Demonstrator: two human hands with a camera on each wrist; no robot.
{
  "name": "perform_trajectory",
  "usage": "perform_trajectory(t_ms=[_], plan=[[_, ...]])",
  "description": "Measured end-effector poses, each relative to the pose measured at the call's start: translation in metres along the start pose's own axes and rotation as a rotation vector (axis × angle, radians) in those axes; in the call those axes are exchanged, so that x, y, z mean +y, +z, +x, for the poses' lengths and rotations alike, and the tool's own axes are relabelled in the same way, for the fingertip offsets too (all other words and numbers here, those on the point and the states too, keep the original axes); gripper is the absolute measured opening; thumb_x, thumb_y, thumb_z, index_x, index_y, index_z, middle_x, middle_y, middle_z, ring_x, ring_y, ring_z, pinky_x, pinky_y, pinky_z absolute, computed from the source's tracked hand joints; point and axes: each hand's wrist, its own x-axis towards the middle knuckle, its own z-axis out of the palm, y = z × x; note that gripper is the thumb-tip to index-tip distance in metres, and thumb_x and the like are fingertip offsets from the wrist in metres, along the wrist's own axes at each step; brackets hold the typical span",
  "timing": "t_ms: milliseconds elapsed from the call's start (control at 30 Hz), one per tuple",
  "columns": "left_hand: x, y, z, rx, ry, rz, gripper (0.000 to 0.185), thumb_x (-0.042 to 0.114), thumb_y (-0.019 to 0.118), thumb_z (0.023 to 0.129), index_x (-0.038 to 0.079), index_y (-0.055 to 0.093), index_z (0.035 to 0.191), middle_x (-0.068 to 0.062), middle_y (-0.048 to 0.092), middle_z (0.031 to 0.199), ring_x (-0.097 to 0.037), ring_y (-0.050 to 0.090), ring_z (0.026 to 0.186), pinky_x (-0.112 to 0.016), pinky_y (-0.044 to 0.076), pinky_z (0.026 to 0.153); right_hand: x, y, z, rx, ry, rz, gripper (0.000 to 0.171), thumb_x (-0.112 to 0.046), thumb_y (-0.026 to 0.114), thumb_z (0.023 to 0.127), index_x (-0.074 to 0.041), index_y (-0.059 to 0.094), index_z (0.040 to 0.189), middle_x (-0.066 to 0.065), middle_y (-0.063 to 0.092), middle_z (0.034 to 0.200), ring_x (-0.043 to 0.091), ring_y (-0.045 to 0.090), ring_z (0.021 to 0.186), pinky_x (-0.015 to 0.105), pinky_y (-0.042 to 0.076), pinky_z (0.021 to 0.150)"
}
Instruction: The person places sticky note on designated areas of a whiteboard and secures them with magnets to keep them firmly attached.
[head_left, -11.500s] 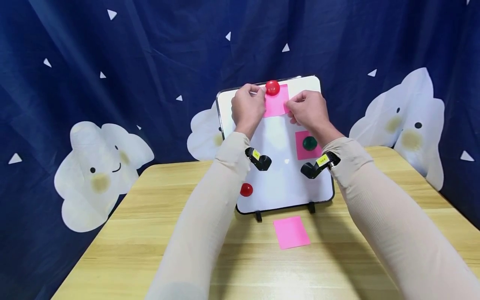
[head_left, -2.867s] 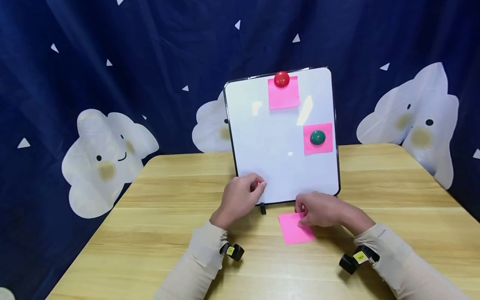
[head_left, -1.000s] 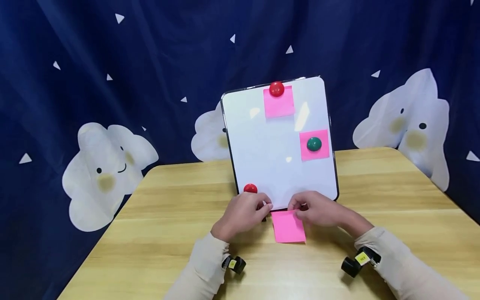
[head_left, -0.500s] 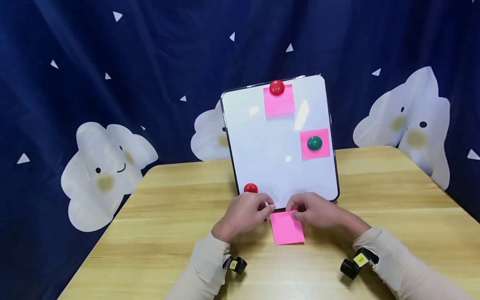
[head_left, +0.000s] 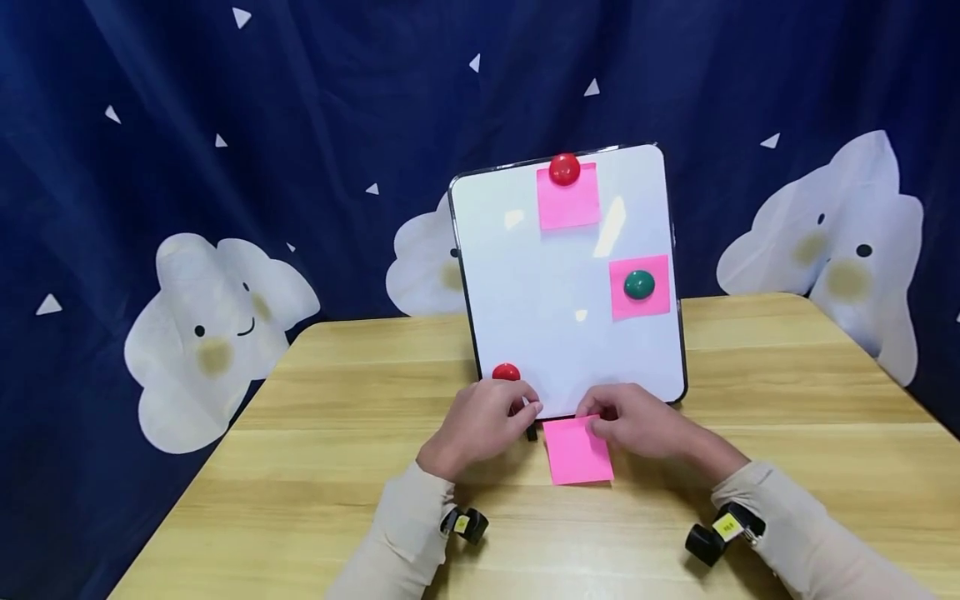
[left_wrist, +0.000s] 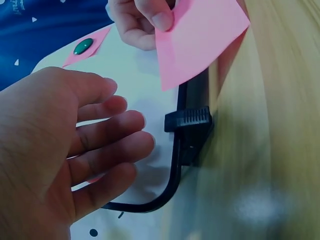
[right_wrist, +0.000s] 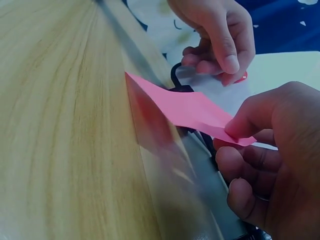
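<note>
My right hand (head_left: 637,421) pinches a pink sticky note (head_left: 577,452) near a corner, thumb on top, as the right wrist view shows. The note is lifted off the table, in front of the whiteboard's lower edge. My left hand (head_left: 483,423) hangs left of the note, apart from it. In the left wrist view its fingers (left_wrist: 107,125) are loosely bent with nothing between them. Just above that hand, a red round magnet (head_left: 506,372) sits on the whiteboard (head_left: 555,325), partly hidden in the head view.
At the board's top, another red magnet (head_left: 565,170) is on a pink note (head_left: 568,208). A green magnet (head_left: 639,285) is on a pink note (head_left: 621,307) at right. Black feet (left_wrist: 189,120) prop the board on the wooden table (head_left: 322,467). Behind hangs a blue curtain (head_left: 337,92).
Both hands have come down from the upper note. The right hand has raised the lower note off the table and shifted it slightly left. My left hand has moved off the lower red magnet.
</note>
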Motion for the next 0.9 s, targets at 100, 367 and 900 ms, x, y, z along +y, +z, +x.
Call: perform_trajectory(t_ms=[100, 367, 900], plan=[[-0.001, -0.001, 0.000, 0.016, 0.011, 0.024, 0.014, 0.030, 0.067, 0.096, 0.020, 0.077, 0.095, 0.016, 0.060, 0.072, -0.003, 0.051, 0.064, -0.022, 0.043, 0.057, -0.001, -0.001, -0.001, 0.024, -0.007, 0.008, 0.016, -0.003, 0.063, 0.092, -0.017, 0.070, 0.094, -0.003, 0.061, 0.084, 0.020, 0.055, 0.083, 0.028, 0.045, 0.072], [-0.007, -0.003, -0.008, 0.049, 0.026, 0.032, 0.015, 0.031, 0.064, 0.095, 0.022, 0.076, 0.092, 0.017, 0.062, 0.076, -0.002, 0.056, 0.069, -0.023, 0.045, 0.061, -0.005, -0.003, -0.002, 0.079, 0.002, 0.041, 0.015, -0.002, 0.062, 0.092, -0.015, 0.069, 0.094, 0.000, 0.060, 0.083, 0.021, 0.055, 0.081, 0.029, 0.046, 0.069], [-0.023, -0.007, -0.019, 0.274, 0.006, 0.021, 0.012, 0.025, 0.066, 0.094, 0.019, 0.075, 0.088, 0.011, 0.063, 0.082, -0.004, 0.053, 0.070, -0.023, 0.045, 0.059, -0.009, -0.002, 0.009, 0.183, -0.034, -0.007, 0.017, -0.001, 0.061, 0.090, -0.015, 0.069, 0.092, -0.001, 0.060, 0.080, 0.020, 0.055, 0.075, 0.028, 0.046, 0.064]])
